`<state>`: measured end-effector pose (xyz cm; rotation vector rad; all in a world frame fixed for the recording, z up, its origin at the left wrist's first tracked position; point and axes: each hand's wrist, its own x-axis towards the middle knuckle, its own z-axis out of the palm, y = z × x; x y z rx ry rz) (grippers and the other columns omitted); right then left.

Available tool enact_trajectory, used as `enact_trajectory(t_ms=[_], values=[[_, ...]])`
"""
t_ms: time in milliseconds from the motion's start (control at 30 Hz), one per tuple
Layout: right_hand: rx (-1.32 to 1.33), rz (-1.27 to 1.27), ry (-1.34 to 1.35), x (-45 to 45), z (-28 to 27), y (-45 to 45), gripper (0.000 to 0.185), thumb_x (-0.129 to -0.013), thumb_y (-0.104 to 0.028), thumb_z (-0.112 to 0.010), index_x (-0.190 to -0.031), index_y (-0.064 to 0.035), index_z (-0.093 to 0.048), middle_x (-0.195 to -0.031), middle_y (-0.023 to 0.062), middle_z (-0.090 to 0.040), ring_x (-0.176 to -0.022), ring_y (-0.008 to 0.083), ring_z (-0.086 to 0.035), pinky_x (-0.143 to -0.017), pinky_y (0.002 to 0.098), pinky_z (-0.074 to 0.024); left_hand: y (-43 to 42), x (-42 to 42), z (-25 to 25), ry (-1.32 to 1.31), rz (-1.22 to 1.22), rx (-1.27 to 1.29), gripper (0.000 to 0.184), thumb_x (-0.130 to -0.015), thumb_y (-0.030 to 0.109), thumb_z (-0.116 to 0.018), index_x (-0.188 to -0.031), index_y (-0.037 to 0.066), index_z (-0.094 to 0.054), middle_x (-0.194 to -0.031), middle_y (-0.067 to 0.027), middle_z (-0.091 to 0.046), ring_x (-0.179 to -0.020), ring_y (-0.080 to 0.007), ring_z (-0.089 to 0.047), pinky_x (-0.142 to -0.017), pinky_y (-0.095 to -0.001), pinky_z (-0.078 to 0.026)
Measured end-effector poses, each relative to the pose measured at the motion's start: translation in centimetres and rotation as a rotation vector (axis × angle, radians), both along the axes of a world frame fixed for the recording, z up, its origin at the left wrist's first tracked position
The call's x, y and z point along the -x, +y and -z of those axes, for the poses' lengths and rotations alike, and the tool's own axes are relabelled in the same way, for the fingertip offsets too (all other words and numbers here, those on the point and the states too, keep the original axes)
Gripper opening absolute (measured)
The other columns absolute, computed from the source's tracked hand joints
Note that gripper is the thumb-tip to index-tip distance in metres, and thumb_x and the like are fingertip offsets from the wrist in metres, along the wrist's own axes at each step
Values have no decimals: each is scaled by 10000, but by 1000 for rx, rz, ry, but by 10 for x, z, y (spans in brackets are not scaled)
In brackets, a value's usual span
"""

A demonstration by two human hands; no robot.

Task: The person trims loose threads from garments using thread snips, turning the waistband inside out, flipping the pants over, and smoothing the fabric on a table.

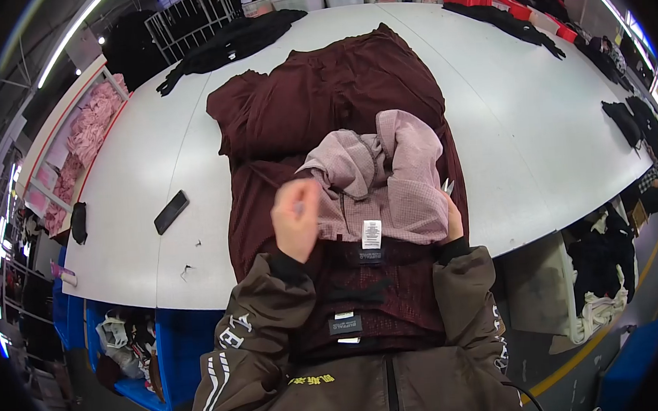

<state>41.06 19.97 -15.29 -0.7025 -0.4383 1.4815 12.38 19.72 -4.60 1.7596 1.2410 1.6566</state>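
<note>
A dark maroon garment (337, 84) lies spread on the table, its lower part toward me. On top of it, a pale pinkish checked piece of fabric (410, 178) is folded back, with a white care label (372, 234) at its near edge. My left hand (296, 221) is at the left edge of this fabric, fingers curled and slightly blurred; what they pinch, if anything, I cannot make out. At the right edge is my right hand (453, 219), partly hidden by the fabric, closed around small scissors (448, 186) whose metal blades point up.
A black phone (171, 212) and thread scraps (188, 272) lie on the white table (139, 179). Black garments (236, 42) rest at its far edge. Blue bins (161, 351) stand below left, a white bin (575, 288) below right. Pink fabric (94, 122) fills a shelf at left.
</note>
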Motion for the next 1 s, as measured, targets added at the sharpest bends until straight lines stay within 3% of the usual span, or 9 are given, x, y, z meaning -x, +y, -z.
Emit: enact_trajectory(t_ms=[67,167,333,433,533,567,667,800,1000], values=[[4,4,11,0,-1,1,366,-938,-196,-506,-1263,-28,-519,-1116,142,-626,-998,220,-603,-849,308,-487,26,16,16,49,-216,-149,207,-841,139,-611,-963,-28,-613,-809,-78,-634,-687,-185,-550,-670,-272,-460],[7,1,22,5,-5,4,361,-937,-197,-510,-1257,-32,-525,-1105,138,-630,-991,218,-602,-846,304,-484,51,31,51,37,-347,241,304,-811,150,-654,-1030,-50,-585,-901,-116,-652,-702,-174,-572,-676,-261,-468],[0,-75,27,9,-29,-2,372,-914,-223,-539,-1216,-6,-542,-1056,130,-643,-936,202,-614,-797,285,-491,46,28,58,-398,216,642,252,-793,128,-630,-975,-45,-619,-839,-106,-651,-686,-150,-563,-668,-240,-470],[-41,113,-297,4,-60,-45,263,-817,-121,-619,-1040,16,-589,-903,99,-637,-799,164,-600,-672,250,-481,-15,64,-22,150,26,316,238,-744,60,-568,-939,-55,-640,-775,-83,-655,-682,-157,-564,-658,-243,-465],[-91,136,-619,2,-115,-125,197,-725,26,-641,-916,8,-595,-796,78,-608,-679,117,-559,-573,205,-439,-106,100,-77,117,-29,280,224,-726,-6,-510,-906,-60,-632,-983,-147,-658,-808,-225,-617,-753,-270,-480],[-371,165,-1121,-6,-109,-139,225,-711,64,-626,-922,3,-581,-790,74,-597,-576,76,-491,-518,171,-378,-128,113,-77,11,-5,244,254,-722,-40,-506,-944,-56,-628,-1132,-201,-605,-906,-266,-627,-815,-299,-488],[-337,-9,-1014,-1,-110,-180,262,-696,72,-646,-939,0,-577,-793,64,-587,-504,49,-387,-498,165,-326,-142,140,-40,-27,290,183,314,-746,-69,-535,-1054,-48,-591,-1170,-233,-574,-964,-287,-618,-857,-315,-485],[176,-53,-462,-5,-97,-194,320,-665,64,-681,-959,-8,-577,-756,37,-577,-493,40,-331,-481,171,-304,-143,144,-14,-866,522,790,302,-764,-87,-579,-1054,-7,-559,-1164,-179,-589,-980,-234,-607,-871,-284,-470],[-4,-265,-1027,-7,-97,-183,232,-646,64,-668,-849,-19,-592,-621,3,-520,-486,61,-362,-459,205,-314,-133,133,-11,-284,758,935,221,-766,-81,-610,-937,35,-530,-1082,-82,-609,-909,-154,-583,-827,-234,-452]])
